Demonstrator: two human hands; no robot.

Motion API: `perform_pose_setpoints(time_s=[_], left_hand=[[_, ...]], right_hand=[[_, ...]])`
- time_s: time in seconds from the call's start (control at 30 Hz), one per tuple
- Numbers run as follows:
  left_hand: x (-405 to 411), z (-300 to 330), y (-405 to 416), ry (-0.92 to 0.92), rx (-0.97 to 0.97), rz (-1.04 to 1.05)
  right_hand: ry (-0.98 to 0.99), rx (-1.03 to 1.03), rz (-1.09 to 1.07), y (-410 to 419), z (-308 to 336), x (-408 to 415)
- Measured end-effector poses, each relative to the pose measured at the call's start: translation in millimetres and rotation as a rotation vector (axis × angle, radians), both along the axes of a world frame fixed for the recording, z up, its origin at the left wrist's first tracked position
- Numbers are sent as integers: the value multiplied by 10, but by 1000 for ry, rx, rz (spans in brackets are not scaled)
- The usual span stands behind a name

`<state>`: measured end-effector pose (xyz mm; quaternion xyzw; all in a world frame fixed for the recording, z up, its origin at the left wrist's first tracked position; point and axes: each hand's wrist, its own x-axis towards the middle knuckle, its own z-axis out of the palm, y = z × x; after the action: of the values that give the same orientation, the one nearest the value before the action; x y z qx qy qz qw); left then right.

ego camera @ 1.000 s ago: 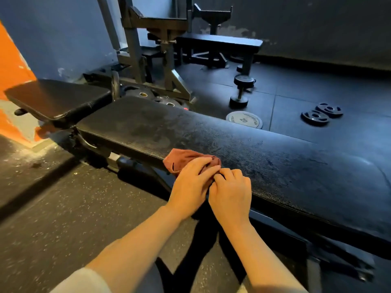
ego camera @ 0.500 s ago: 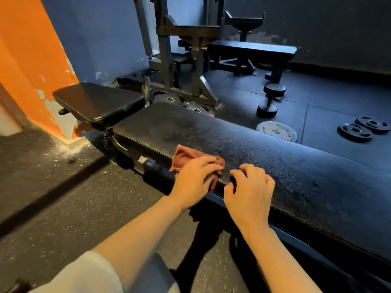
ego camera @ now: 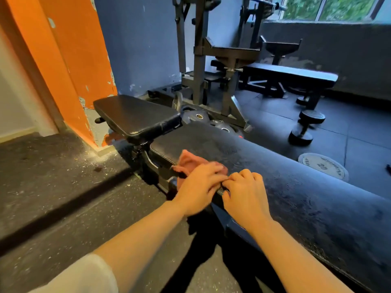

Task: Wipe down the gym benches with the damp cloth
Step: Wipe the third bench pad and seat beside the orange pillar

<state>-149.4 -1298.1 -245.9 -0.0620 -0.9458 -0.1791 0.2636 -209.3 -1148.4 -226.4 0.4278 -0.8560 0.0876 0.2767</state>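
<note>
Gym floor, black bench tabletop [ego camera: 285, 187]. Damp cloth [ego camera: 190, 163] at its near end, pressed under left hand [ego camera: 198, 187]; right hand [ego camera: 245, 193] beside, fingers curled, empty. Wiping under way; next, likely sweep along the pad.

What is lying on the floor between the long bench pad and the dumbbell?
In the head view, a round weight plate marked 20 lies flat on the floor between the long bench pad and the dumbbell.
</note>
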Motion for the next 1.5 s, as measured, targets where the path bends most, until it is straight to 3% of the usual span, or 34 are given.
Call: perform_pose_setpoints(time_s=[0.07,0.2,0.47,0.63,0.77,0.9,1.07,1.33,1.5], left_hand=[[35,3,-212,-33,7,-38],[-60,14,-884,-41,166,176],[-301,105,-1254,-17,229,497],[-201,-51,-1289,32,171,293],[-243,-66,-1384,83,170,267],[-297,-71,-1553,139,206,350],[-148,-116,-1956,352,649,742],[146,-98,-2652,619,766,1075],[-95,-428,-2712,676,1048,927]], right_hand=[[22,-14,56,-147,32,-8],[30,73,121,-436,74,14],[-44,111,115,-832,8,-28],[-36,73,206,-1234,47,-78],[-54,-4,275,-1435,74,-194],[36,132,376,-1469,82,-379],[-31,221,434,-1787,107,-625],[-226,242,648,-3048,319,-744],[-320,275,721,-4003,347,-783]])
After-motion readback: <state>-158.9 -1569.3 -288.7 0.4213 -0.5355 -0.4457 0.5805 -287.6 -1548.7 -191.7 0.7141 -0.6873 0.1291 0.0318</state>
